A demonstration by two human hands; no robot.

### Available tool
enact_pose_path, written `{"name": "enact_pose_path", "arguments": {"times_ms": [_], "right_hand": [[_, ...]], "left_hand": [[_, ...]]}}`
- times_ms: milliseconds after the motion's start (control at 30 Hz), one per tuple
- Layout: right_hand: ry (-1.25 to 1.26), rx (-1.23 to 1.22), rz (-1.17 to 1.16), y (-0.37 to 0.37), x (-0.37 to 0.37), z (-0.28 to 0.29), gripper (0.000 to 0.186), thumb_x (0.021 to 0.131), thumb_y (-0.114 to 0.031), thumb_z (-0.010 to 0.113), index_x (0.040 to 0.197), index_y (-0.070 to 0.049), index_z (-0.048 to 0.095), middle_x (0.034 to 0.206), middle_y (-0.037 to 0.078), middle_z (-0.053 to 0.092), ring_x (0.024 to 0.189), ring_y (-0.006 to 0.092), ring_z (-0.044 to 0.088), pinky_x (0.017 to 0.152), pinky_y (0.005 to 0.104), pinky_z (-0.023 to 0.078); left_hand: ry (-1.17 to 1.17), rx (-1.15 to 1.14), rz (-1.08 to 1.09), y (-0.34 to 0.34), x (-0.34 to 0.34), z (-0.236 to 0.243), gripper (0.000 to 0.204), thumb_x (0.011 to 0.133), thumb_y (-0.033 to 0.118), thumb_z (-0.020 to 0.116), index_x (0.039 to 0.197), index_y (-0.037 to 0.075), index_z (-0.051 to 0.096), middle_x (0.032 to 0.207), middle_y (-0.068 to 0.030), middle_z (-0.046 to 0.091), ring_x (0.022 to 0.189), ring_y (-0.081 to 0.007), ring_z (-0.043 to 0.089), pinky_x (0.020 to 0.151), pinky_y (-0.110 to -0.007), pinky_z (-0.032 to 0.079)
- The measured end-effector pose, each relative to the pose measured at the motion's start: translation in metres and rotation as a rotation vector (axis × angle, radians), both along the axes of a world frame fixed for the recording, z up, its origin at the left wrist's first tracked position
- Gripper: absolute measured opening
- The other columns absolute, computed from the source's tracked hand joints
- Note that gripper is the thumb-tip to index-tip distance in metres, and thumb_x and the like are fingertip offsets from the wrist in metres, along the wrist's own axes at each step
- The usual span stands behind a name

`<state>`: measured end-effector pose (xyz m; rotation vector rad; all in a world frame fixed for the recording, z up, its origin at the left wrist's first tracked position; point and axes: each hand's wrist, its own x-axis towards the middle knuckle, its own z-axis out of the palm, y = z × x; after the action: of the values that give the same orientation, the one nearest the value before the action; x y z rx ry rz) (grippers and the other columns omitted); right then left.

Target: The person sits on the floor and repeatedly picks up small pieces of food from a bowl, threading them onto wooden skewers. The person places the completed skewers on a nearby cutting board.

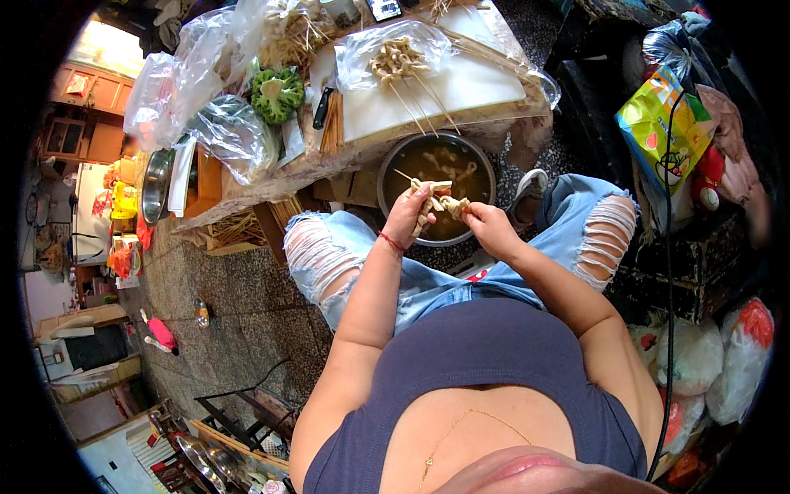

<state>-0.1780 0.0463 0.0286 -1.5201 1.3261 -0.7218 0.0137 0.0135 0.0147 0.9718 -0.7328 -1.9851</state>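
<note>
Over a metal basin (491, 174) of brownish liquid, my two hands are close together. My left hand (403, 217), with a red cord at its wrist, is closed around pale beige knotted strips (445, 202) that look like tofu skin. A thin wooden skewer (401, 174) sticks out beyond its fingers. My right hand (492, 230) pinches the other end of the strips. Similar knotted pieces (448, 156) lie in the liquid. Past the basin, finished-looking skewers of knots (399, 59) rest on a clear plastic bag (350, 72), their sticks pointing toward me.
A white board (485, 78) covers part of the low table. A black-handled knife (322, 107), loose skewers (332, 123) and a green leafy vegetable (278, 95) lie at its left. A black cable (671, 329) hangs at the right, near a green-yellow bag (662, 123).
</note>
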Motion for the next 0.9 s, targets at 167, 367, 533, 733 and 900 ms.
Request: {"name": "enact_pose_path", "arguments": {"times_ms": [167, 367, 533, 733, 900], "right_hand": [[-0.048, 0.047, -0.012, -0.010, 0.003, -0.007, 0.018, 0.084, -0.013, 0.052, 0.091, 0.001, 0.060, 0.084, 0.018, 0.063, 0.080, 0.0278, 0.062, 0.070, 0.0348, 0.047], [-0.015, 0.042, 0.005, -0.002, -0.011, -0.010, 0.021, 0.085, -0.017, 0.052, 0.093, 0.000, 0.061, 0.084, 0.017, 0.063, 0.080, 0.0254, 0.062, 0.070, 0.0331, 0.047], [0.037, 0.140, 0.033, 0.022, -0.026, -0.022, 0.021, 0.086, -0.019, 0.053, 0.093, -0.001, 0.061, 0.084, 0.015, 0.063, 0.079, 0.0241, 0.061, 0.070, 0.0326, 0.046], [0.010, 0.117, 0.021, 0.031, -0.033, -0.024, 0.019, 0.086, -0.016, 0.052, 0.093, 0.000, 0.060, 0.082, 0.015, 0.062, 0.077, 0.0221, 0.061, 0.069, 0.0322, 0.046], [0.014, 0.071, 0.029, 0.027, -0.025, -0.011, 0.018, 0.086, -0.016, 0.051, 0.093, 0.000, 0.059, 0.082, 0.016, 0.062, 0.076, 0.0243, 0.061, 0.067, 0.0333, 0.046]], "left_hand": [[0.085, 0.083, 0.163, -0.002, 0.003, -0.030, 0.034, 0.092, 0.039, 0.046, 0.105, 0.009, 0.055, 0.087, 0.0005, 0.061, 0.053, -0.0022, 0.054, 0.039, -0.014, 0.038], [0.521, 0.315, 0.482, -0.010, 0.033, -0.068, 0.020, 0.083, 0.020, 0.050, 0.094, 0.007, 0.059, 0.090, -0.0057, 0.062, 0.088, -0.0228, 0.062, 0.061, -0.034, 0.053], [0.656, 0.160, 0.409, -0.011, 0.029, -0.064, 0.038, 0.070, -0.007, 0.042, 0.106, -0.003, 0.054, 0.109, -0.0192, 0.056, 0.108, -0.0318, 0.052, 0.088, -0.038, 0.049], [0.352, 0.092, 0.318, -0.009, 0.014, -0.037, 0.046, 0.071, -0.016, 0.038, 0.114, -0.001, 0.048, 0.110, -0.0132, 0.055, 0.109, -0.0241, 0.053, 0.086, -0.028, 0.049], [0.099, 0.065, 0.213, -0.003, 0.010, -0.029, 0.026, 0.090, 0.016, 0.053, 0.113, 0.006, 0.050, 0.115, -0.0074, 0.055, 0.108, -0.0204, 0.054, 0.076, -0.024, 0.053]]}}
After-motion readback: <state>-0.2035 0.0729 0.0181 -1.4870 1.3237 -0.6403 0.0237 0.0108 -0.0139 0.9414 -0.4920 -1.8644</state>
